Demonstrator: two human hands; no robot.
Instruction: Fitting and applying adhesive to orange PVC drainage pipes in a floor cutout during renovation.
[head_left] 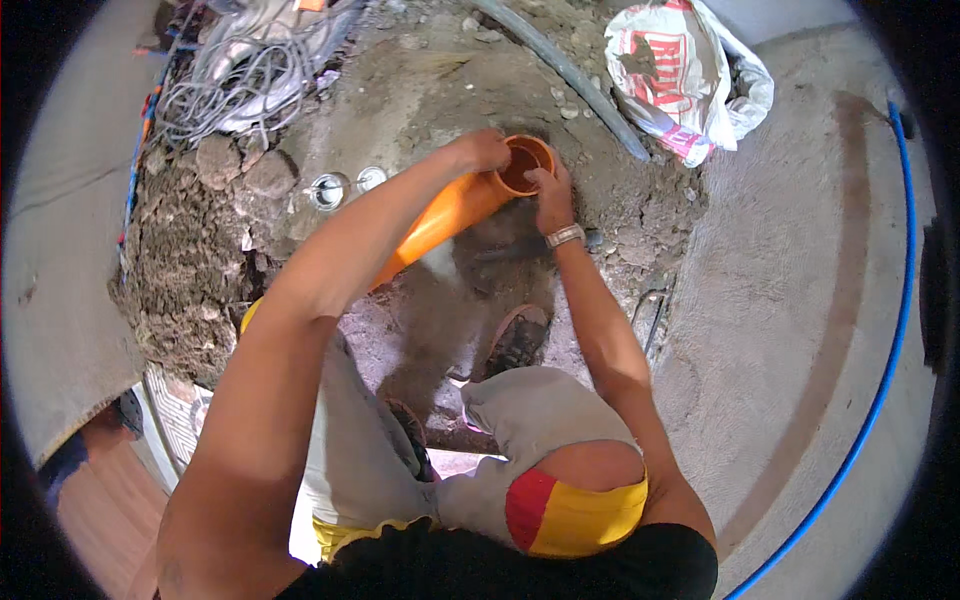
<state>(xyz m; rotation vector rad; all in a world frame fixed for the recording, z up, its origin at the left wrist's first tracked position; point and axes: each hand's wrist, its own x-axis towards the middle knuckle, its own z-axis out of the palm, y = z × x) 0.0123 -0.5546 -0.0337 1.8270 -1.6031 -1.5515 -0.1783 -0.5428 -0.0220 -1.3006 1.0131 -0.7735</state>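
The orange pipe (448, 218) is slanted over the dirt (420, 85), its open end tilted upward. The rim's right side is gripped by the right hand (553, 200) — thumb laid inside. The rim's left is touched by the left hand (484, 150), fingers bent; whether it is grasped cannot be told.

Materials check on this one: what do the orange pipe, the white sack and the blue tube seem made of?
Orange pipe: probably rigid plastic, smooth and slightly glossy, judging by its even colour and bright highlight. White sack: likely plastic, perhaps woven; its printed skin looks creased. Blue tube: apparently plastic, smooth and uniformly coloured; flexibility uncertain.
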